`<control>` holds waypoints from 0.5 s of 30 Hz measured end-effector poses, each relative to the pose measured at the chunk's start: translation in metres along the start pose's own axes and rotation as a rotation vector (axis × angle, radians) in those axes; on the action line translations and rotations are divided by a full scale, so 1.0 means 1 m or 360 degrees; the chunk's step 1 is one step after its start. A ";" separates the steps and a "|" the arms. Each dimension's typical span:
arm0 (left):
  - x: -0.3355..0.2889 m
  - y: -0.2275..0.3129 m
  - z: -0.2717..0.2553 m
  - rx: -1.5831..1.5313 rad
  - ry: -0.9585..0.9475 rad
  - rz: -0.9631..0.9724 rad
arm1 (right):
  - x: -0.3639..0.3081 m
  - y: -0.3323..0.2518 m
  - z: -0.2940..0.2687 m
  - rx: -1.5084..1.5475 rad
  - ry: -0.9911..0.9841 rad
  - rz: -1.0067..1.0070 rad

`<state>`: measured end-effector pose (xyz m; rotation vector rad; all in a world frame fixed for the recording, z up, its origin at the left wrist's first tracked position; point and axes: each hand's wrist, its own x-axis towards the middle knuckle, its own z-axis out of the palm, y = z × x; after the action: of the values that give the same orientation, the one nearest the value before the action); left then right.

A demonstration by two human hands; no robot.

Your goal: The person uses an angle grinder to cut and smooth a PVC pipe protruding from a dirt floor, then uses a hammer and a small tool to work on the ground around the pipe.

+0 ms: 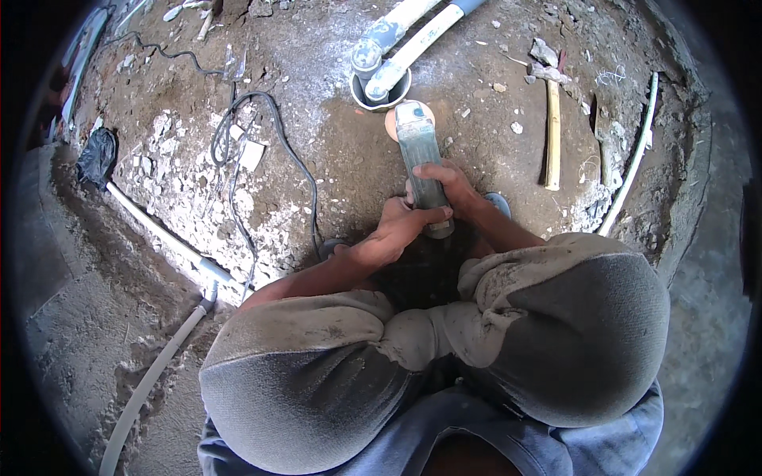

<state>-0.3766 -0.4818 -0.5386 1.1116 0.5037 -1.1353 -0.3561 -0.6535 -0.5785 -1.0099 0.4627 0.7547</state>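
An angle grinder (421, 151) with a round tan disc at its far end is held in both hands in front of my knees. My left hand (401, 224) is closed round the rear of its body, near the tail end. Further up, my right hand (451, 188) wraps the body from the right side. The disc is close to the rim of a grey pipe socket (359, 94) set in the dirt; whether it touches cannot be made out. Two dusty pipes (417, 49) stand in or over that socket and run up to the far edge.
A black cord (290, 147) loops on the rubble to the left. A hammer (553, 135) with a wooden handle lies on the right. Pale pipes (159, 226) edge the left side, one topped with a black plastic bag (98, 155). Another thin pipe (635, 163) lies far right.
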 end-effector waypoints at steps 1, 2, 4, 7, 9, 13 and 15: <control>-0.002 0.001 0.001 0.0002 0.0002 0.0003 | 0.001 -0.001 0.000 -0.0002 -0.0024 0.0007; -0.005 0.003 0.003 -0.0003 -0.0004 0.0029 | 0.000 -0.002 0.001 -0.0002 -0.0027 0.0004; -0.008 0.002 0.005 -0.0010 -0.0009 0.0058 | -0.005 -0.004 0.003 0.0038 -0.0016 0.0017; -0.011 -0.001 0.007 0.0106 0.0053 0.0011 | -0.007 0.003 0.002 0.0047 -0.0058 0.0021; -0.012 -0.001 0.009 0.0125 0.0082 0.0026 | -0.010 -0.003 0.002 0.0004 -0.0073 0.0038; -0.007 -0.005 0.010 0.0078 0.0076 0.0023 | -0.009 -0.002 -0.002 0.0011 -0.0053 0.0074; -0.005 -0.005 0.010 0.0070 0.0066 0.0060 | -0.009 -0.003 -0.001 0.0009 -0.0044 0.0076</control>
<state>-0.3850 -0.4884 -0.5325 1.1802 0.4900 -1.0971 -0.3601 -0.6586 -0.5718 -0.9848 0.4662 0.8088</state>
